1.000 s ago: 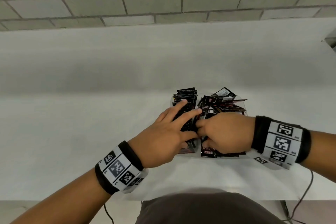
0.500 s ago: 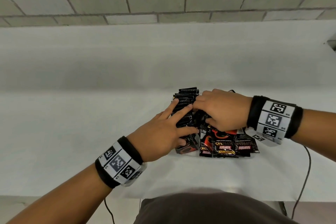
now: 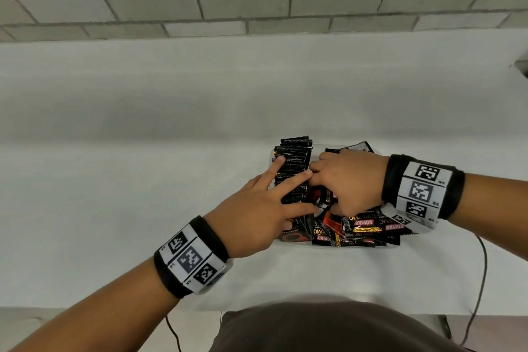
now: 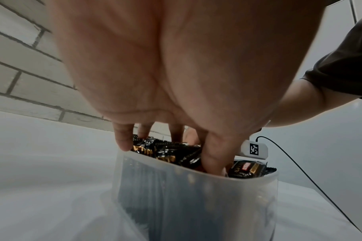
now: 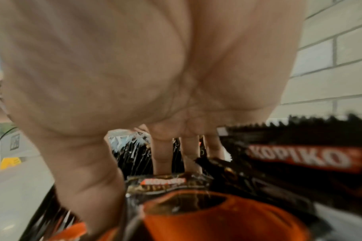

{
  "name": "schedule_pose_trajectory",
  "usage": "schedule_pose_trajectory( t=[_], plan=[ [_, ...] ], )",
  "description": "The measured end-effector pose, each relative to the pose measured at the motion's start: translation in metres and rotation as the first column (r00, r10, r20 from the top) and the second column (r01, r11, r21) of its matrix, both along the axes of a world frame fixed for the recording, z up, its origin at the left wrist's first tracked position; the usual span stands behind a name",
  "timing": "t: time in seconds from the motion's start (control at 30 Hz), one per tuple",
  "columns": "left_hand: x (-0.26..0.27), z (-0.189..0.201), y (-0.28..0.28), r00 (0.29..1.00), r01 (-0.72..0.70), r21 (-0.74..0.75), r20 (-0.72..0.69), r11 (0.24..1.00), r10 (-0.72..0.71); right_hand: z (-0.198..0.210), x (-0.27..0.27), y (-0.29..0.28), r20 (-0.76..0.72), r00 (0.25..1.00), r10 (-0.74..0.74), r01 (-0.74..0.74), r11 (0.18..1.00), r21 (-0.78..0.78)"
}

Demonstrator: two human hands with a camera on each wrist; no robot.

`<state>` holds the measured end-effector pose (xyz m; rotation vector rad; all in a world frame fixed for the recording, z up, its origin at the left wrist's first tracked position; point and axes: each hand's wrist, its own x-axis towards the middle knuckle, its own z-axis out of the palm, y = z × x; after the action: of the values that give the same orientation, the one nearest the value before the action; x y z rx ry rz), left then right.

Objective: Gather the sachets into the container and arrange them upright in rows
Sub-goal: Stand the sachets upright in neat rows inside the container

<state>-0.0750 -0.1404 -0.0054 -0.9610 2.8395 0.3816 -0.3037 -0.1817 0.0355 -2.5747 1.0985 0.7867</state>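
Right now the step in hand looks like straightening the second row. To do it well, the left hand (image 3: 258,216) should go on bracing the finished row while the other works. Its fingers (image 3: 278,170) are spread and fairly straight, lying flat across the serrated tops of the upright sachets (image 3: 294,157) on the left side of the container (image 4: 196,195), with the thumb dipped down between the two rows; the left wrist view shows that thumb inside the near wall. If that brace lifts, I judge the thin packets would fan over into the gap.

The right hand (image 3: 348,183) is sunk among the loose sachets (image 3: 360,230) on the right side, fingers pointing down into them. Whether it pinches one or only parts them I cannot tell, as the right wrist view is blurred and the head view hides the fingertips. A good move would be to stand a few packets at a time and slide them against the braced row, rather than shoving the whole heap.

These sachets are black and glossy with red and gold print reading KOPIKO and zigzag-cut ends. One row stands tight and edge-on; the rest lie flat, tilted and overlapping, some poking over the rim. Their container is translucent and frosted, sitting on the white tabletop (image 3: 143,208).
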Motion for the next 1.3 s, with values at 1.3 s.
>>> schedule_pose_trajectory(
  t=[1.3],
  plan=[
    [-0.001, 0.000, 0.003, 0.996, -0.074, 0.040, -0.039, 0.996, 0.076, 0.005, -0.003, -0.024, -0.189, 0.967, 0.171, -0.159, 0.984, 0.077]
  ],
)
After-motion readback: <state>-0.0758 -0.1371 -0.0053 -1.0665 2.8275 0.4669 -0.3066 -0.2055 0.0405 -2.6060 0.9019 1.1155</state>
